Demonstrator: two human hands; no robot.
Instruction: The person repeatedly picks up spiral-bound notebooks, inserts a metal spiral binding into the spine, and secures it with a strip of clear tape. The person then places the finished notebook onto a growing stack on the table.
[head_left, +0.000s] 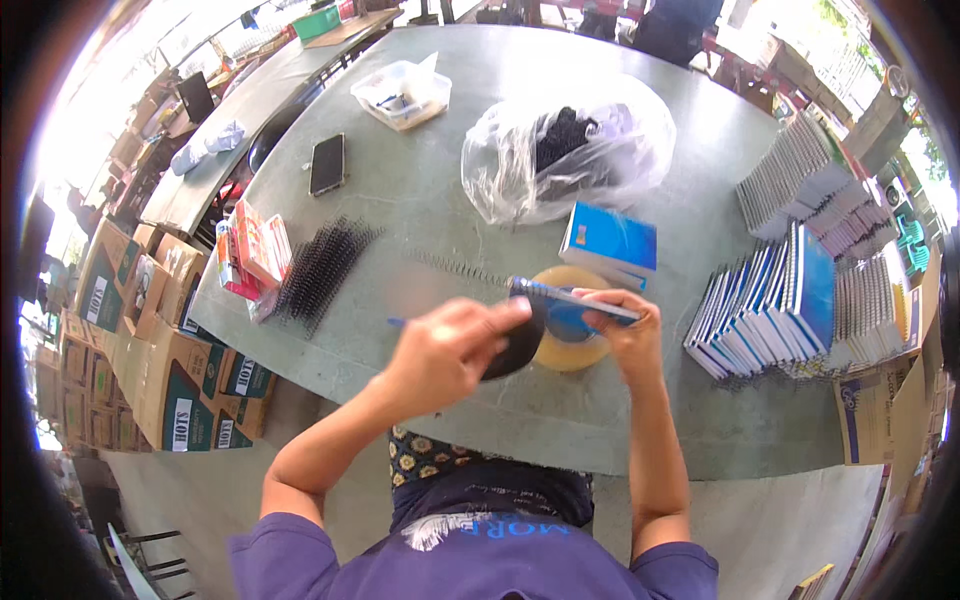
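Note:
My right hand (630, 325) grips a thin notebook (585, 302) by its right end, thumb and fingers on either side, and holds it nearly edge-on. A dark wire coil (460, 266) stretches left from the notebook's spine. My left hand (450, 350) is blurred, its index finger reaching toward the notebook's left end; whether it pinches anything is unclear. Just behind those fingers stands a black disc (518, 350), partly covered by the hand. A yellowish round piece (572, 353) with a blue middle sits under the notebook. Beyond it lies a blue-covered notebook stack (612, 243).
Spiral-bound blue notebooks (765, 310) and more bound stacks (800, 175) fill the table's right. A clear plastic bag (510, 165) holds black coils. Loose black coils (325, 270), red-and-white boxes (252, 250), a phone (328, 165) and a plastic tub (402, 92) lie leftward. Cartons (190, 370) stand beside the table.

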